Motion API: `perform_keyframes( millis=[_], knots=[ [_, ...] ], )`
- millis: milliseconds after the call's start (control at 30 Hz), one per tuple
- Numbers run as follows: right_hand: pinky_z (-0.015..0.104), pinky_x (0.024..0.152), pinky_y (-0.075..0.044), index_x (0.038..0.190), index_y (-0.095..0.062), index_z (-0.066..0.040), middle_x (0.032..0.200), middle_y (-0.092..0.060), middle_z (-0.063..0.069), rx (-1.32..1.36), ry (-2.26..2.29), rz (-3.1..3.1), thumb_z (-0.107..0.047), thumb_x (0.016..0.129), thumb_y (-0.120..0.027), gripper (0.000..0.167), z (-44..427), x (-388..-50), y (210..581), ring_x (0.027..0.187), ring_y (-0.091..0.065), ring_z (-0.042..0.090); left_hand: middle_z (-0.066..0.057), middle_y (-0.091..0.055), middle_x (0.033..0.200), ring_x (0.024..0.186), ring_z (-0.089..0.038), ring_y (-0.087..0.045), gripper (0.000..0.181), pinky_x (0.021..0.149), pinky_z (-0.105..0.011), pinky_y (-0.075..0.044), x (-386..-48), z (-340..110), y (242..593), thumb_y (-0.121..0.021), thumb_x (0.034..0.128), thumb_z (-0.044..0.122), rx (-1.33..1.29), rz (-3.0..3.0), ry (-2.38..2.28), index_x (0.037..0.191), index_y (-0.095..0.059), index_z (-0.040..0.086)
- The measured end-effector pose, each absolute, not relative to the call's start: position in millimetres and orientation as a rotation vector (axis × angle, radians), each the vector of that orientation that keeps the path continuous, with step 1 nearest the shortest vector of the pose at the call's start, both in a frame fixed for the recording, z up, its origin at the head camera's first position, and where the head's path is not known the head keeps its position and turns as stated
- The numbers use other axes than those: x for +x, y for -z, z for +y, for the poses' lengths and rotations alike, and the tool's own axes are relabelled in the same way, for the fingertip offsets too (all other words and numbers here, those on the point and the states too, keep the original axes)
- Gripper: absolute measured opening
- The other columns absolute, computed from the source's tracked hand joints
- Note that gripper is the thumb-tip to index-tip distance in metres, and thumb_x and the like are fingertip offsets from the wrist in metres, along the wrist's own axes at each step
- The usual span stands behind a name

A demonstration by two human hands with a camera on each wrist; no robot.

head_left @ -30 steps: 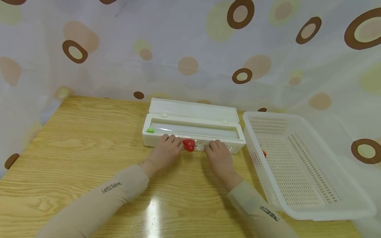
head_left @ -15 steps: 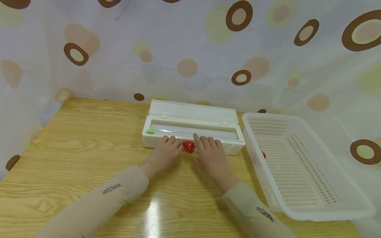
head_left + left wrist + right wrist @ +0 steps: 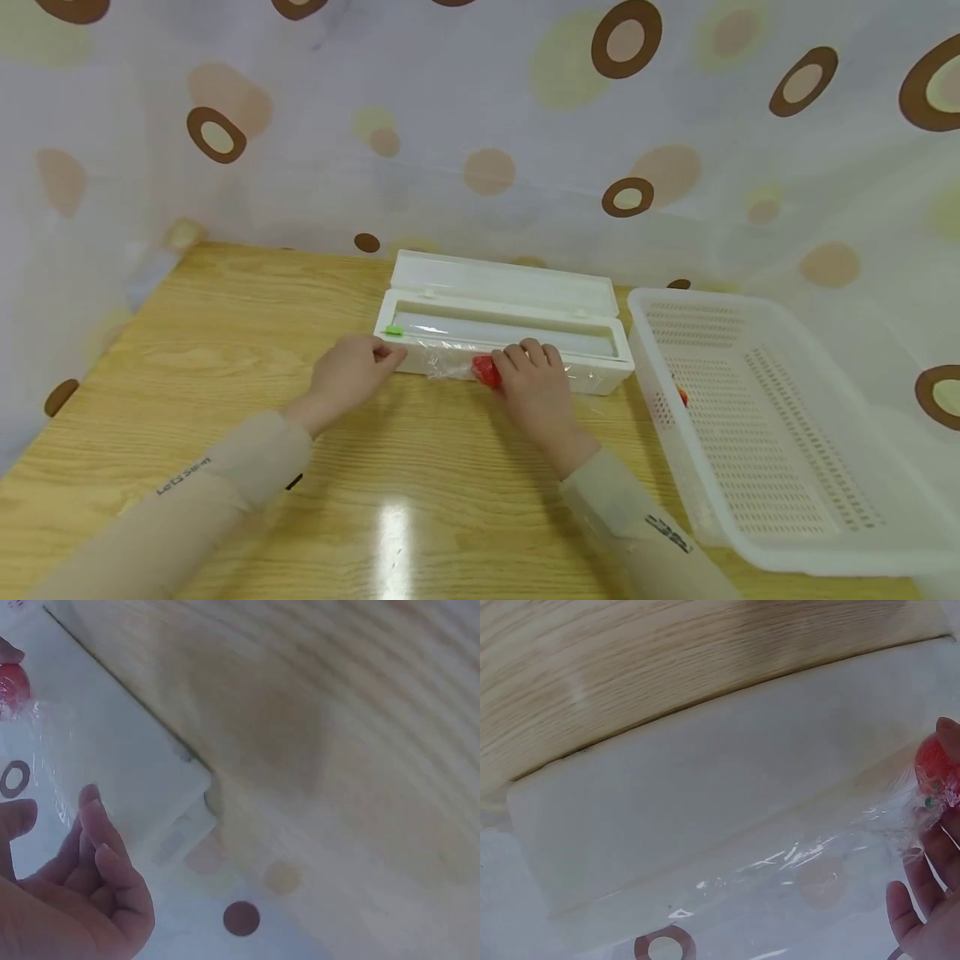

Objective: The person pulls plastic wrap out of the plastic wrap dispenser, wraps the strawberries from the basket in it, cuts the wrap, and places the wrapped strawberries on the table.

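A small red strawberry-like fruit (image 3: 486, 371), wrapped in clear cling film (image 3: 787, 862), sits at the front of the white cling film dispenser box (image 3: 487, 350). My right hand (image 3: 534, 392) holds it, thumb on its near side in the right wrist view and fingers beneath. My left hand (image 3: 348, 375) is at the box's front left corner, beside the creased left part of the film. In the left wrist view its thumb stands apart from its bent fingers (image 3: 94, 817), with the film's edge near them. The box lid (image 3: 502, 279) is raised at the back; the roll (image 3: 502, 329) shows inside.
A green slide cutter (image 3: 393, 331) sits at the box's left end. To the right stands a white perforated basket (image 3: 693, 467), with a small red thing (image 3: 682, 396) by its left wall. A patterned curtain (image 3: 480, 125) closes off the wooden table (image 3: 262, 317) behind.
My left hand has left the fruit and moved left to the box's corner. My right hand came from the film's right side and now holds the fruit, which is covered by more film.
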State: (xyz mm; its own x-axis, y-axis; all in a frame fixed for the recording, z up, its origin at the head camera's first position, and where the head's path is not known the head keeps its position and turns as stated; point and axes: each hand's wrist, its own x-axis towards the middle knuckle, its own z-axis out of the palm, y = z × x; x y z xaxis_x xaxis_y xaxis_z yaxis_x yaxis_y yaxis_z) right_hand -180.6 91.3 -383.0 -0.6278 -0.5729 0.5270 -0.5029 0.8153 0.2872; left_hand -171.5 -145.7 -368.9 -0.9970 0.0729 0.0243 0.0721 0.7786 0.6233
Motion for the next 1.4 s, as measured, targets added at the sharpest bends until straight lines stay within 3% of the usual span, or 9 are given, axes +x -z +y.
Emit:
perform_keyframes(
  millis=[133,167,333,467,633,800,1033,1267,1400],
  knots=[
    [0.036,0.083,-0.045,0.101,-0.067,-0.011,0.093,-0.067,0.001,0.802,0.134,-2.373,-0.029,0.064,-0.086,0.045,93,-181,383,0.094,-0.055,0.022,-0.016,-0.063,0.12,0.108,-0.029,-0.061,0.048,0.092,-0.04,-0.049,-177,-138,370,-0.045,0.0973,0.038,-0.029,2.535,-1.382,0.125,-0.057,0.002],
    [0.036,0.083,-0.045,0.101,-0.067,-0.01,0.093,-0.067,0.001,0.807,0.126,-2.375,-0.029,0.065,-0.086,0.045,93,-181,383,0.094,-0.055,0.022,-0.017,-0.063,0.119,0.107,-0.028,-0.062,0.048,0.095,-0.041,-0.047,-179,-134,371,-0.044,0.0976,0.037,-0.068,2.454,-1.469,0.125,-0.057,0.0],
    [0.037,0.084,-0.046,0.102,-0.067,-0.01,0.094,-0.068,0.002,0.823,0.105,-2.382,-0.028,0.066,-0.085,0.043,92,-180,383,0.094,-0.056,0.022,-0.002,-0.067,0.088,0.077,-0.008,-0.062,0.039,0.078,-0.026,-0.05,-188,-127,376,-0.048,0.0964,0.026,-0.281,2.223,-1.738,0.113,-0.061,-0.006],
    [0.036,0.084,-0.046,0.102,-0.067,-0.01,0.094,-0.068,0.002,0.825,0.105,-2.382,-0.028,0.067,-0.084,0.043,92,-180,384,0.094,-0.056,0.022,0.01,-0.06,0.067,0.064,-0.001,-0.058,0.024,0.06,-0.019,-0.039,-191,-130,378,-0.049,0.0928,0.019,-0.352,2.145,-1.787,0.1,-0.062,-0.001],
    [0.036,0.084,-0.045,0.102,-0.067,-0.011,0.094,-0.068,0.001,0.826,0.11,-2.371,-0.028,0.068,-0.084,0.042,92,-180,385,0.094,-0.055,0.021,0.01,-0.058,0.062,0.058,-0.001,-0.055,0.012,0.055,-0.017,-0.039,-190,-130,380,-0.05,0.0924,0.015,-0.39,2.014,-1.899,0.088,-0.057,0.007],
    [0.036,0.084,-0.045,0.101,-0.068,-0.011,0.092,-0.068,0.0,0.823,0.119,-2.357,-0.028,0.068,-0.084,0.04,93,-181,385,0.093,-0.055,0.021,0.012,-0.057,0.058,0.051,0.002,-0.05,0.016,0.048,-0.015,-0.036,-191,-131,383,-0.053,0.093,0.018,-0.395,1.958,-1.92,0.078,-0.058,0.012],
    [0.036,0.084,-0.045,0.101,-0.067,-0.011,0.092,-0.068,0.0,0.836,0.132,-2.373,-0.025,0.068,-0.084,0.04,91,-178,384,0.093,-0.055,0.02,0.015,-0.06,0.066,0.056,0.004,-0.054,0.019,0.052,-0.015,-0.036,-193,-145,392,-0.051,0.0954,0.021,-0.321,1.997,-1.809,0.101,-0.061,0.006],
    [0.035,0.085,-0.044,0.104,-0.067,-0.011,0.093,-0.068,0.0,0.824,0.145,-2.396,-0.024,0.069,-0.083,0.04,90,-177,383,0.094,-0.054,0.02,0.012,-0.058,0.066,0.058,0.0,-0.05,0.018,0.055,-0.016,-0.038,-194,-146,396,-0.052,0.0946,0.021,-0.317,1.99,-1.809,0.098,-0.061,0.006],
    [0.035,0.084,-0.044,0.104,-0.067,-0.011,0.093,-0.068,0.0,0.815,0.144,-2.395,-0.024,0.068,-0.083,0.041,91,-177,384,0.094,-0.054,0.02,0.01,-0.057,0.069,0.063,-0.001,-0.049,0.031,0.059,-0.016,-0.04,-194,-144,397,-0.05,0.096,0.019,-0.277,1.971,-1.831,0.118,-0.057,-0.001]
  ],
)
